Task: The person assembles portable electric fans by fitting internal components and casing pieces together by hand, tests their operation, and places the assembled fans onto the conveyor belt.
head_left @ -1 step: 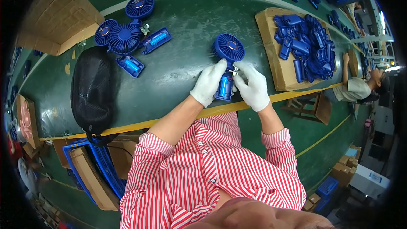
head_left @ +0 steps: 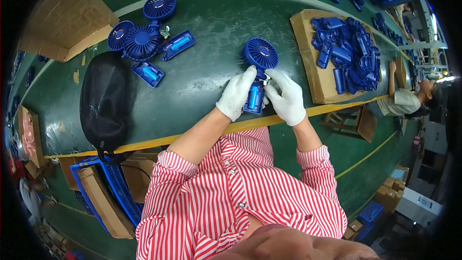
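Note:
Before me at the table's front edge is a blue handheld fan (head_left: 260, 54), its round grille pointing away from me. Its handle is uncovered and shows a light-blue cylindrical battery (head_left: 253, 97). White-gloved, my left hand (head_left: 237, 93) grips the fan's neck and handle from the left. My right hand (head_left: 287, 97), gloved too, has its fingers closed at the neck's right side, by a small whitish part (head_left: 264, 82). What exactly those fingertips pinch is hidden. More blue fans (head_left: 141, 43) with uncovered handles and batteries lie together at the far left.
A cardboard tray (head_left: 305, 58) heaped with blue plastic casings (head_left: 353, 50) stands on the right. Left are a black zip case (head_left: 104, 101) and an open cardboard box (head_left: 67, 17). A blue crate (head_left: 113, 188) stands below the table edge. Another person (head_left: 409, 97) sits at far right.

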Demonstrator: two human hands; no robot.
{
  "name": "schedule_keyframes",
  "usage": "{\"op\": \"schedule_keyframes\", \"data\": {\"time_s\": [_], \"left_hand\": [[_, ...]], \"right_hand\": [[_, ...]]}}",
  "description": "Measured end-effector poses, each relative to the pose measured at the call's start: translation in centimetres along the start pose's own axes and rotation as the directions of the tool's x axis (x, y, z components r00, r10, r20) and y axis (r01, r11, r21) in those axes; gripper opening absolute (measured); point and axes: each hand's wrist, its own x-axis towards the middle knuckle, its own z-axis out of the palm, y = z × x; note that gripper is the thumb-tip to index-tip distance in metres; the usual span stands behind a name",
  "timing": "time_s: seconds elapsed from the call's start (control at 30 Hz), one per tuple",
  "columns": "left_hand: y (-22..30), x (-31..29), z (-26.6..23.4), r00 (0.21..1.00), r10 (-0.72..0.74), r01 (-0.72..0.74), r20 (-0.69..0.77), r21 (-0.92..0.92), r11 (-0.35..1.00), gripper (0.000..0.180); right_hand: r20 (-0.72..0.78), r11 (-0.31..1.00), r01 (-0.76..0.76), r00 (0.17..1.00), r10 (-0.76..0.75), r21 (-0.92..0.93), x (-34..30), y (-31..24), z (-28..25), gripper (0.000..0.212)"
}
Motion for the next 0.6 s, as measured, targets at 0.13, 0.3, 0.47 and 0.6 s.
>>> {"op": "schedule_keyframes", "data": {"time_s": [0.13,0.3,0.47,0.6], "left_hand": [[-0.4,0.0,-0.3,1.000,0.008,-0.008,-0.022,-0.030,1.000,0.046],[-1.1,0.3,-0.9,1.000,0.012,-0.011,0.026,-0.038,0.999,0.045],[-0.8,0.8,-0.4,1.000,-0.006,0.006,-0.003,-0.060,0.998,0.045],[-0.4,1.8,-0.7,0.999,-0.034,0.034,0.010,-0.051,0.998,0.046]], "right_hand": [[-0.010,0.991,-0.067,0.998,0.069,0.118,-0.3,0.3,0.9,0.032],[-0.002,0.970,-0.124,0.992,0.127,0.209,-0.5,0.5,0.8,0.031],[0.029,0.998,0.022,0.999,-0.024,0.058,0.0,0.9,0.0,0.028],[-0.023,0.992,0.119,0.993,-0.119,0.034,0.9,0.9,0.3,0.027]]}}
